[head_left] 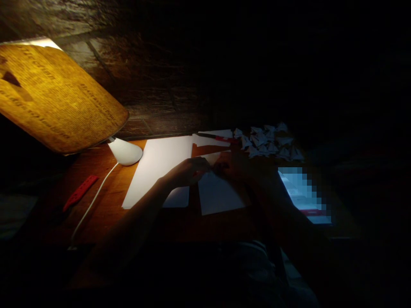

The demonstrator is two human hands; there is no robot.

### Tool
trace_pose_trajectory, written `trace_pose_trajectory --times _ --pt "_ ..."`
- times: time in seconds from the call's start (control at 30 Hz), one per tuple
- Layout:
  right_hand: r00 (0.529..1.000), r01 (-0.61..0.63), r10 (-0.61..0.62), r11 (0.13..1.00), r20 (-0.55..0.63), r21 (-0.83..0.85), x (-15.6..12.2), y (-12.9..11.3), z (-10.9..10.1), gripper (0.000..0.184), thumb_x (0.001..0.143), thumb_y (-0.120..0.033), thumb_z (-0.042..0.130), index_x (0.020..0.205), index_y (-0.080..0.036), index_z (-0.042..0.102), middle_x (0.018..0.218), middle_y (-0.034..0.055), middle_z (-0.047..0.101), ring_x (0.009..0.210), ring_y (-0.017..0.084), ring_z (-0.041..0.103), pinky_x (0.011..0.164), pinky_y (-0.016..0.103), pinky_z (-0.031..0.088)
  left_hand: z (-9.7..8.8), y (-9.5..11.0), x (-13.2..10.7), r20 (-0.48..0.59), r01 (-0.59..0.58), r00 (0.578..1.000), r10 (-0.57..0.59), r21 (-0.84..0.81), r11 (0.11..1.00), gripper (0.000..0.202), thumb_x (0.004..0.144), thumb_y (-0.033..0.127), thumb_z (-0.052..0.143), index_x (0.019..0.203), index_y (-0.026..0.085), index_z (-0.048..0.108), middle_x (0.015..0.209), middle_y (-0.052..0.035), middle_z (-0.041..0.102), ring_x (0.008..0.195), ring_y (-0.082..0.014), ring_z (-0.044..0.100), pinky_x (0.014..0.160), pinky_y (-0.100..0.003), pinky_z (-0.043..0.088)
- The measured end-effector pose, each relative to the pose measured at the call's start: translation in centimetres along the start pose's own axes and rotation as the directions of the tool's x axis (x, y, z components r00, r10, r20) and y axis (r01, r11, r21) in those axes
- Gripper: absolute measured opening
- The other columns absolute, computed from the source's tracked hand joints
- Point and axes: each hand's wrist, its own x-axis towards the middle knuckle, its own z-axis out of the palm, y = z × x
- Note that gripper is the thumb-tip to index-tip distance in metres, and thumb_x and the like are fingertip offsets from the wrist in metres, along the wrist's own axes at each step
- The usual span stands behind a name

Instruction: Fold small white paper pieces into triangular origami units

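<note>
My left hand (196, 166) and my right hand (224, 164) meet over a white sheet of paper (218, 196) on the wooden table. The fingers of both are bent and closed on a bit of paper between them; dim light hides its shape. My right hand lies in deep shadow. Left of it, partly under my left forearm, lies a larger stack of white paper (160, 167). Behind the hands, a dark and red pen-like tool (218, 137) rests on another white piece of paper (205, 140).
Several small folded paper pieces (263, 141) lie heaped at the back right. A lit screen (298, 196) is near my right forearm. At left stand a lamp with a printed shade (61, 98) and white base (126, 152), its cord (93, 203), and a red slotted object (80, 192). A brick wall (144, 94) rises behind.
</note>
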Motion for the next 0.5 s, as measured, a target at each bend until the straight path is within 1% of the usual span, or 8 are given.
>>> trace_pose_trajectory --times 0.17,0.37,0.5 --pt "1.000 0.028 -0.028 1.000 0.010 -0.006 -0.03 0.02 0.10 0.020 0.085 -0.012 0.065 0.095 -0.020 0.081 0.096 0.0051 0.072 0.083 0.017 0.061 0.074 0.027 0.039 0.06 0.12 0.02 0.006 0.003 1.000 -0.003 0.019 1.000 0.024 0.093 0.011 0.056 0.107 0.019 0.074 0.108 -0.0085 0.076 0.100 -0.0190 0.073 0.088 -0.033 0.062" --pt "0.998 0.011 -0.011 1.000 0.056 0.009 0.05 -0.41 -0.29 0.020 0.085 -0.013 0.063 0.095 -0.020 0.079 0.100 0.0051 0.072 0.084 0.017 0.061 0.073 0.027 0.038 0.18 0.13 0.03 0.004 0.031 0.999 -0.031 0.032 0.999 0.024 0.090 0.010 0.056 0.106 0.018 0.073 0.105 -0.0077 0.076 0.096 -0.0182 0.072 0.084 -0.032 0.061" --pt "0.997 0.035 -0.036 0.999 0.064 0.014 -0.09 -0.84 -0.63 0.019 0.085 -0.013 0.063 0.096 -0.019 0.078 0.100 0.0057 0.072 0.085 0.017 0.061 0.074 0.027 0.038 0.13 0.05 -0.06 0.011 0.030 0.999 -0.030 0.035 0.999 0.024 0.091 0.011 0.057 0.108 0.017 0.073 0.107 -0.0085 0.076 0.097 -0.0185 0.073 0.086 -0.032 0.061"
